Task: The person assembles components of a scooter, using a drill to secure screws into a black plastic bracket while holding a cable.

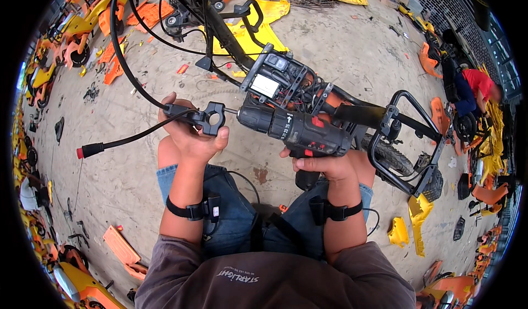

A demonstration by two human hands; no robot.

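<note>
"So, what are you doing beside that stripped frame (360,115)?"

"My right fingers (312,165) wrap the drill (300,130) near its grip, and my left fingers (221,137) pinch the black clamp (204,123) near my left knee. A lead with a red-tipped plug (91,150) hangs out leftward. I judge I'm at a screw, driving it or backing it out."

"What does the next move call for?"

"A firm clamp, I'd say, with the bit (231,111) square to it and steady pressure."

"Anything you can't make out?"

"The frame's far end runs off the upper edge. My hand and the drill's body hide the trigger. Any screw head is lost where the bit meets the clamp."
</note>
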